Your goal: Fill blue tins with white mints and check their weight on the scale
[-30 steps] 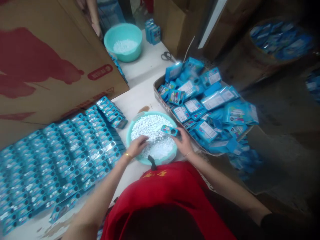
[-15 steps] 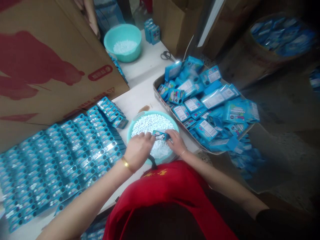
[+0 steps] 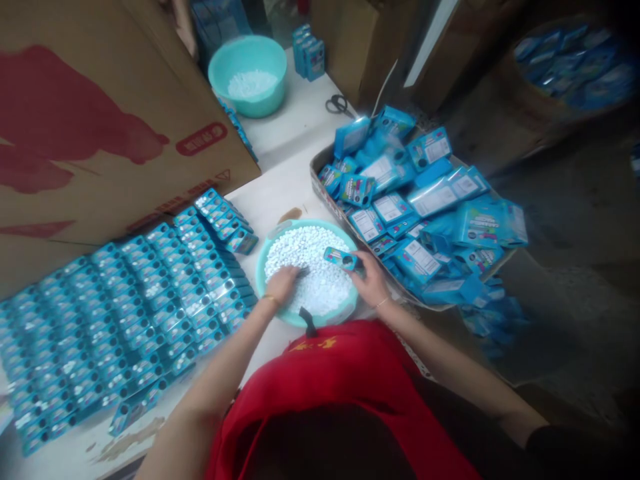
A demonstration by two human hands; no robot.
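Observation:
My right hand point(image 3: 371, 283) grips a small blue box point(image 3: 340, 258) by its right end, tilted over the right part of a turquoise bowl point(image 3: 261, 267). Small white pellets point(image 3: 315, 250), perhaps candies, fill the bowl. At the bowl's left side my left hand point(image 3: 283, 285) is closed, its fingertips down among the pellets. Something small and dark shows at those fingertips, too little of it to name. To the left stand rows of similar blue boxes point(image 3: 165, 287), many with white pellets at their tops.
A carton point(image 3: 317, 167) heaped with blue boxes stands right of the bowl. A big cardboard box point(image 3: 125, 133) rises at the left. Behind are another turquoise bowl point(image 3: 247, 50) of pellets, scissors point(image 3: 337, 104) and several upright boxes point(image 3: 309, 53). Part of another person's arm point(image 3: 184, 27) shows.
My left hand has moved away from the blue box, down and left into the pellets. My right hand has shifted right with the box, now turned at a different angle.

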